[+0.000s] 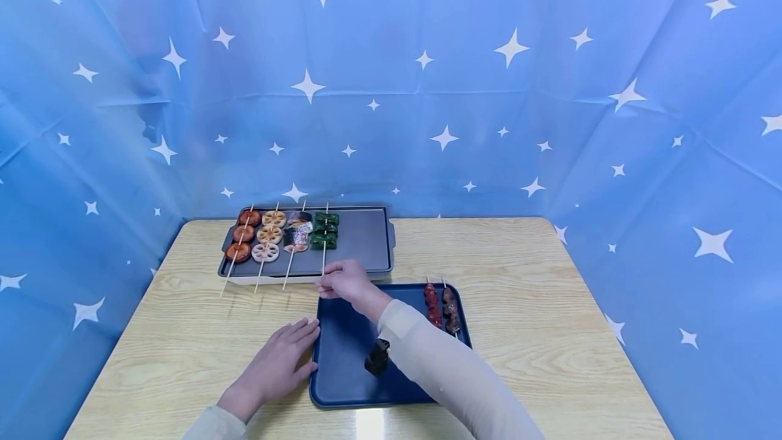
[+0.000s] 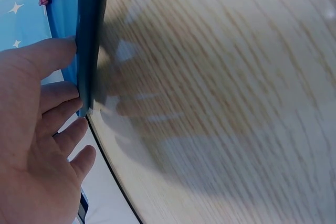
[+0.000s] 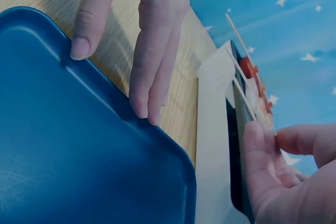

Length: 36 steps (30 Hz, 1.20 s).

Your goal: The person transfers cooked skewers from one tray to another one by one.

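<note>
My right hand [image 1: 349, 282] pinches the near end of the stick of a green vegetable skewer [image 1: 326, 231], whose pieces lie on the dark griddle plate [image 1: 360, 240]. In the right wrist view that thumb and fingers meet, while the green pieces are hidden. My left hand [image 1: 277, 362] touches the left edge of the blue tray [image 1: 348, 372] with its fingers extended. Its fingertips lie along the tray rim [image 3: 105, 95] in the right wrist view. To the left of the green skewer are a fish skewer [image 1: 297, 237], a lotus root skewer [image 1: 267, 250] and a skewer of round brownish-orange slices [image 1: 239, 252].
Two meat skewers, one red [image 1: 433, 305] and one brown [image 1: 451, 311], lie at the tray's right side. The griddle stands at the back of the wooden table [image 1: 537, 331], its near side close to the tray. A blue star-patterned curtain [image 1: 391, 73] surrounds the table.
</note>
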Tool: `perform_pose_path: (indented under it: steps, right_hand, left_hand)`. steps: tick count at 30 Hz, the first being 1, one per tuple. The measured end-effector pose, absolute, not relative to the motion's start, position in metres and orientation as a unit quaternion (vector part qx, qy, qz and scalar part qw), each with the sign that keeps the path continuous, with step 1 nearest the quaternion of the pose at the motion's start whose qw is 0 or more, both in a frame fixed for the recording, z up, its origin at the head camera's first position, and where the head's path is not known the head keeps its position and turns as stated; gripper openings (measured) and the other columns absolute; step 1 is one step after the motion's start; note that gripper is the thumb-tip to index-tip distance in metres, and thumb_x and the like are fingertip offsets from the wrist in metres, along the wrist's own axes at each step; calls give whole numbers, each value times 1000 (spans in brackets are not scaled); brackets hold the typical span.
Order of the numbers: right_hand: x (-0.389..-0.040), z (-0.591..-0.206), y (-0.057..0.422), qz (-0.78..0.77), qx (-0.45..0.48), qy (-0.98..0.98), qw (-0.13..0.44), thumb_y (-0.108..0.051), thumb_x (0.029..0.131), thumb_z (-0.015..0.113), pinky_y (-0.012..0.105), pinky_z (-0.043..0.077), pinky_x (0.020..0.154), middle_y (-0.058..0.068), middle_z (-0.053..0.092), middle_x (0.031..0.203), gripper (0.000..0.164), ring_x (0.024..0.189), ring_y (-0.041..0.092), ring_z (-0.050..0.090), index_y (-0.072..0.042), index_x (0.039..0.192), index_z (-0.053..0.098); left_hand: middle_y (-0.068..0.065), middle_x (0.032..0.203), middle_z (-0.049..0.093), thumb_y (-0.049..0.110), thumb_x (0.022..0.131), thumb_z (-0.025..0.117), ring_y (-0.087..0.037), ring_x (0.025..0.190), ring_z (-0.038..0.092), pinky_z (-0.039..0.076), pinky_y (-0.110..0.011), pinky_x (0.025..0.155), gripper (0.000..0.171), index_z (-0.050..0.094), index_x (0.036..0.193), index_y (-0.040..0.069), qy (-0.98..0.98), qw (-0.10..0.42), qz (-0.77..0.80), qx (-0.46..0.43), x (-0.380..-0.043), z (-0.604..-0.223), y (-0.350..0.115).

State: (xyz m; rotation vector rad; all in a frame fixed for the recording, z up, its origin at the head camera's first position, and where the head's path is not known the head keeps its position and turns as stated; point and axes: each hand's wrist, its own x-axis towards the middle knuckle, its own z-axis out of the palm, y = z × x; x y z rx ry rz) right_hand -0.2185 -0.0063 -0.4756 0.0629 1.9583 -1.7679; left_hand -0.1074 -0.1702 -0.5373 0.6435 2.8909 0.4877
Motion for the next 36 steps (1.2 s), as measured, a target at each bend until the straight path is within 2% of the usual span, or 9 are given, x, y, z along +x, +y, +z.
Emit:
perform_pose_path:
  steps: [6, 9, 13, 18, 23, 26, 30, 33, 36]
  right_hand:
    - [-219, -473, -4, -654, 20, 712, 254, -5, 95, 59, 37, 60, 87, 23, 70, 109, 31, 105, 33, 69, 10, 123, 57]
    - [-219, -472, -3, -662, 23, 705, 252, -3, 94, 60, 34, 61, 85, 26, 68, 114, 29, 98, 30, 71, 11, 119, 59]
    - [-221, -471, -1, -669, 23, 700, 249, -1, 92, 62, 33, 62, 81, 25, 70, 112, 21, 85, 19, 72, 8, 110, 62]
    - [-224, -469, 5, -667, 16, 702, 248, -4, 91, 65, 32, 62, 80, 22, 71, 109, 13, 89, 24, 72, 3, 102, 64]
    - [-226, -464, 13, -660, 11, 710, 247, -6, 90, 67, 30, 62, 77, 18, 72, 104, 13, 99, 31, 70, 1, 101, 65]
    - [-227, -462, 17, -661, 7, 711, 241, -5, 90, 67, 31, 62, 77, 19, 71, 103, 14, 98, 32, 70, 1, 102, 64]
    - [-227, -459, 23, -670, 3, 704, 235, 0, 89, 66, 31, 62, 77, 25, 69, 110, 18, 88, 26, 72, 3, 105, 61]
    - [-227, -456, 28, -669, -3, 706, 231, 1, 89, 66, 31, 63, 77, 24, 69, 108, 19, 82, 18, 72, 4, 106, 61]
    - [-225, -453, 34, -660, -11, 716, 226, 1, 89, 66, 32, 63, 77, 22, 69, 106, 20, 83, 19, 72, 4, 108, 61]
  left_hand:
    - [-7, 149, 49, 36, 91, 66, -31, 141, 41, 34, -54, 116, 59, 53, 139, 4, 961, 71, 158, 215, -108, -537, -170]
    - [-8, 149, 49, 36, 91, 67, -31, 141, 41, 34, -54, 116, 59, 53, 139, 4, 961, 72, 158, 215, -108, -537, -170]
    - [-7, 149, 49, 36, 91, 67, -30, 141, 41, 34, -54, 116, 59, 53, 139, 5, 962, 72, 156, 213, -108, -537, -169]
    - [-6, 150, 48, 37, 91, 67, -29, 141, 41, 33, -53, 116, 59, 53, 139, 6, 963, 77, 154, 207, -107, -536, -169]
    - [-6, 150, 48, 37, 91, 67, -29, 142, 40, 33, -53, 117, 59, 53, 140, 6, 963, 79, 156, 204, -107, -535, -168]
    - [-6, 149, 49, 36, 91, 67, -30, 141, 41, 33, -53, 117, 59, 53, 139, 5, 963, 76, 156, 206, -107, -535, -168]
    - [-8, 148, 50, 34, 90, 68, -31, 140, 42, 34, -53, 116, 59, 53, 139, 4, 963, 68, 154, 212, -106, -536, -168]
    - [-8, 148, 49, 35, 90, 67, -30, 140, 42, 33, -52, 116, 59, 53, 139, 3, 963, 67, 155, 211, -106, -536, -168]
    - [-7, 149, 49, 35, 91, 67, -30, 141, 42, 33, -52, 117, 60, 52, 139, 4, 963, 68, 155, 209, -106, -536, -168]
